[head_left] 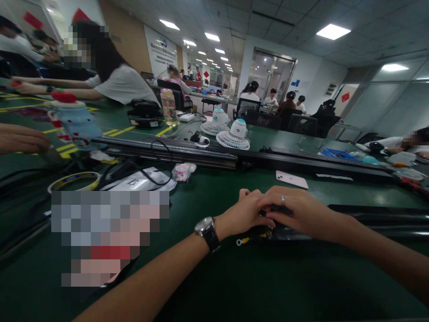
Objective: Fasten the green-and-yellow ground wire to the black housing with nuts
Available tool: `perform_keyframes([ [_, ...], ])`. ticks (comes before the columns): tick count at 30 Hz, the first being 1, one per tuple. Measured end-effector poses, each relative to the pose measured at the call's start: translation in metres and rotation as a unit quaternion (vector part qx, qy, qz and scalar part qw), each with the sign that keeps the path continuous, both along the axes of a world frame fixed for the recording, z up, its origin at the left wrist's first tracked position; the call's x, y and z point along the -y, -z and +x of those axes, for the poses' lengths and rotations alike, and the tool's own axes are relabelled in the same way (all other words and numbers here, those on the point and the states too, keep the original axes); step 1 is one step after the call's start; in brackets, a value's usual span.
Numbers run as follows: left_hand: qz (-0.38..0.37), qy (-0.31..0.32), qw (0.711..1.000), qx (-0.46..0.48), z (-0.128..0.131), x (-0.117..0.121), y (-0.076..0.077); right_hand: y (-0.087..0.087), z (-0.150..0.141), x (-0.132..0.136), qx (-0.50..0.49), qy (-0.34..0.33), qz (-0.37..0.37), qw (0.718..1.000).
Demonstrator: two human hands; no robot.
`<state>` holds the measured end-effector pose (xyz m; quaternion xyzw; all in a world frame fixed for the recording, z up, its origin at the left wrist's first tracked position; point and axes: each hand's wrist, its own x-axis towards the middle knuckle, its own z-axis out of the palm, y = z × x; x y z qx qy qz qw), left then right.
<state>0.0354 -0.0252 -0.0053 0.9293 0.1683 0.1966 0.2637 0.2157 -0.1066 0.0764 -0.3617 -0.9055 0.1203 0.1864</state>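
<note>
My left hand, with a watch on its wrist, meets my right hand above the green table. A ring shows on my right hand. The fingers of both hands are bent and closed around a small dark thing, mostly hidden between them. Just below my fingers, a wire end with a yellow sleeve and a metal ring terminal sticks out to the left. Shiny black strips lie on the table behind my right forearm.
Beyond my hands lies a pink phone. Long dark metal rails cross the table, with two white fans behind them. To the left are a tape roll, a bag of small pink pieces and black cables. Another person's hand reaches in.
</note>
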Motion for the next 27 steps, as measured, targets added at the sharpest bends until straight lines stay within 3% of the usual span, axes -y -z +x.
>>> perform_keyframes([
  [10,0.007,0.004,1.0,-0.006,0.0,0.005,-0.006,-0.001,0.006,-0.001,0.003,0.034,0.022,0.999],
  [17,0.027,0.0,0.999,-0.019,0.001,0.005,-0.008,0.005,0.009,-0.005,0.052,0.12,-0.036,0.991],
  [27,0.022,-0.001,1.0,-0.017,0.002,0.008,-0.01,0.007,0.012,-0.005,0.066,0.138,-0.098,0.983],
])
